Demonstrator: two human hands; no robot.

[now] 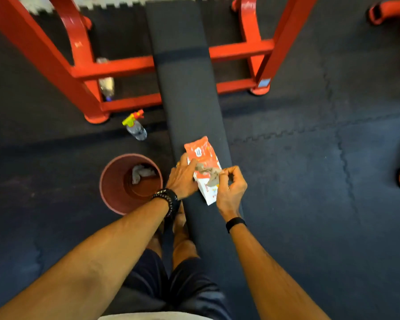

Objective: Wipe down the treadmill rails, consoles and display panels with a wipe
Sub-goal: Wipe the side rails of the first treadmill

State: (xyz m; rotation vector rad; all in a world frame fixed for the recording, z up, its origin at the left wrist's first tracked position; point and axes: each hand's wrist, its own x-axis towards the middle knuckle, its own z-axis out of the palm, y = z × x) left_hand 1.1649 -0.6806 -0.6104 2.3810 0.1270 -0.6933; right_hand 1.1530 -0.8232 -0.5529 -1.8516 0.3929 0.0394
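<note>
The long black bench pad (185,88) ran near-to-far through the middle of the scene, passing between the legs of the red frame (125,65) at the far end. On the floor to its left stood a pink bin (109,181) with a crumpled used cloth inside, and farther off a spray bottle (135,125) lay on its side.

The wipe pack (203,158) lay on the near part of the pad, its long axis roughly along the pad, tilted slightly — far end leaning left. Both hands were at it. The left hand (183,179) rested on the pack's left edge, thumb over the top face, pinning it down. The right hand (231,188) sat just right of the pack, fingers curled, pinching the wipe (209,172) — a greyish crumpled sheet that showed at the opening near the pack's middle.

Judgement: the wipe was partly out, so the pull should go up and to the right, away from the holding hand. The right hand was the nearer to the sheet. No treadmill was in view, so wiping lay ahead.
</note>
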